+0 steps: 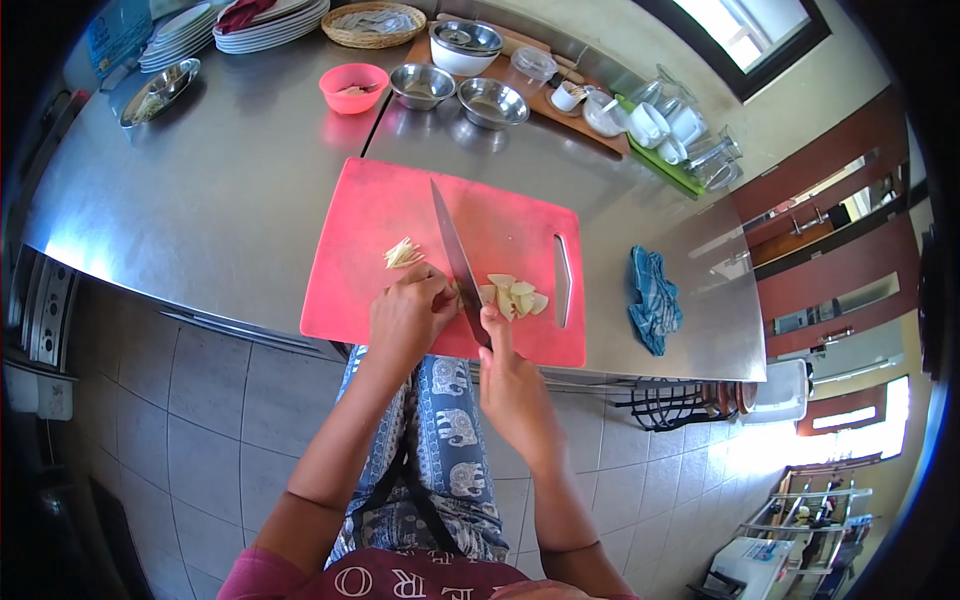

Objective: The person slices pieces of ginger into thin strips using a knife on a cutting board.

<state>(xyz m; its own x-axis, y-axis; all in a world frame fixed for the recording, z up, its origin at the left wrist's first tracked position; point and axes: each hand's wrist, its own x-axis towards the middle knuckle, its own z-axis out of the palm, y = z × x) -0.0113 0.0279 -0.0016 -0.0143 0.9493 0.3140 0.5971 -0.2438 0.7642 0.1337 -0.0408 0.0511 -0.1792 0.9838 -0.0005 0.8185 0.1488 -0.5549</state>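
My right hand [510, 380] grips a large kitchen knife [455, 245] by its handle, index finger along the top near the blade's base. The blade points away across the red cutting board [360, 215]. Just left of the blade, my left hand [408, 308] has curled fingertips pressed on a small pale slice, mostly hidden by the fingers. Pale yellowish slices [523, 297], perhaps ginger, lie in a loose heap right of the blade. Thin cut matchsticks [403, 253] of similar colour form a small pile beyond my left hand.
The board lies on a steel counter [250, 190]. Behind it stand a pink bowl [352, 90] and steel bowls [493, 103]. A blue cloth [654, 300] lies to the right. Cups and glasses rest on a green tray [668, 165]. Stacked plates [270, 30] sit back left.
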